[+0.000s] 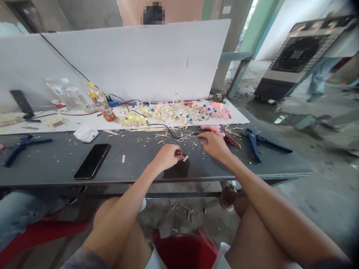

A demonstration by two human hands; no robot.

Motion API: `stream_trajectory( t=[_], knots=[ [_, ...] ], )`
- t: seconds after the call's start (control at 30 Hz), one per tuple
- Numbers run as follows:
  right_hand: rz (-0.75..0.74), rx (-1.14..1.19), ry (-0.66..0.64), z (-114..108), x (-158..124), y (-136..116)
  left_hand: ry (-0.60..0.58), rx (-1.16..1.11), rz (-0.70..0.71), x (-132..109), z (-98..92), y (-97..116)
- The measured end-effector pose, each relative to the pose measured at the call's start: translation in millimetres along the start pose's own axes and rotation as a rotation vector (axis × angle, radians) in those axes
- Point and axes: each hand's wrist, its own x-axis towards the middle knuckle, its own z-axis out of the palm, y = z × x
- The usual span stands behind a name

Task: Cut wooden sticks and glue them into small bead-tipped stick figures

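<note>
My left hand (166, 156) rests on the grey table (56, 164), fingers curled in a pinch round a short wooden stick piece (185, 158) at its fingertips. My right hand (214, 144) lies just to the right, fingers bent, reaching toward a pink glue gun (213, 129) and scattered stick bits; what it holds, if anything, is hidden. Behind both hands, several small stick models with yellow, blue and pink beads (174, 112) crowd a white sheet (241, 118).
Blue cutters (256, 144) lie right of my right hand, another blue tool (19, 146) at far left. A black phone (92, 160), a white case (85, 133), bottles (99, 101), a white board (140, 56) behind. Someone's jeans-clad leg (25, 213) at lower left.
</note>
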Motion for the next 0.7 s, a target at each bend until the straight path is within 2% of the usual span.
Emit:
stream_trajectory(
  t=[0.1,0.17,0.3,0.7],
  knots=[
    [-0.075,0.142,-0.302,10,-12,-19,0.025,0.016,-0.036,1,0.1,-2],
    [-0.092,0.147,-0.378,14,-17,-28,0.036,0.028,-0.046,2,0.3,-5],
    [-0.079,0.147,-0.393,15,-21,-35,0.031,0.025,-0.041,3,1.2,-8],
    [-0.054,0.149,-0.411,17,-20,-32,0.025,0.053,-0.061,4,0.1,-4]
  ],
)
